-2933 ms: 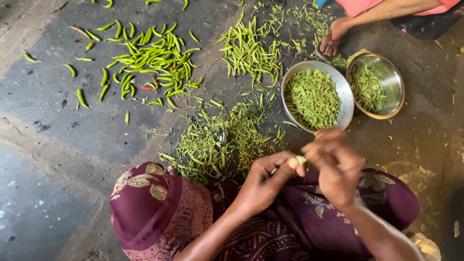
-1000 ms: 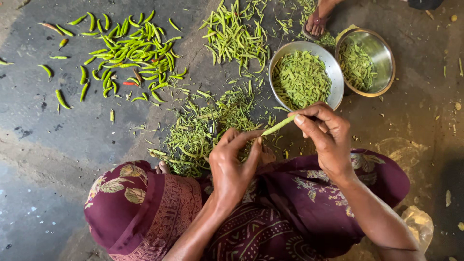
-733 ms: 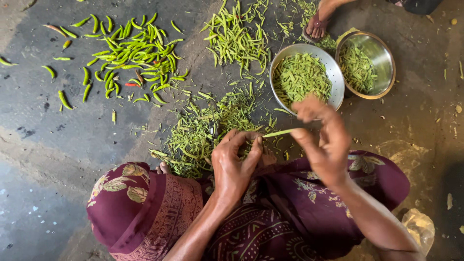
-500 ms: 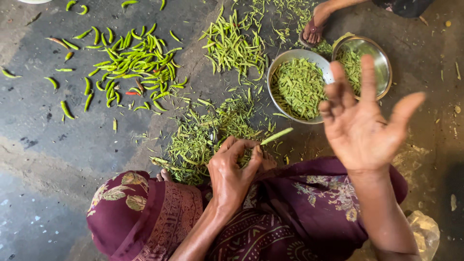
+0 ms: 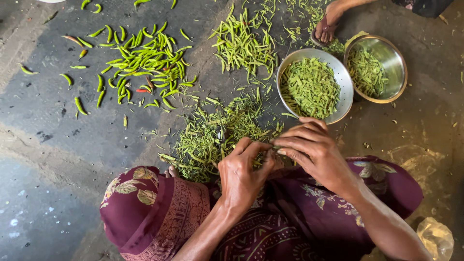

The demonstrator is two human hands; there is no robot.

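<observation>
Green bean pod (image 5: 275, 150), prob. one (mostly hidden), pinched between left hand (image 5: 241, 174) & right hand (image 5: 316, 152); right, flung open a moment ago, is back gripping above the trimmings pile (image 5: 212, 140).

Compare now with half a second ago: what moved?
The right hand, then spread open above the bowls, has come back down to meet the left hand; both now pinch a green bean that the left alone held. Bowls, chillies and trimmings pile lie as before.
</observation>
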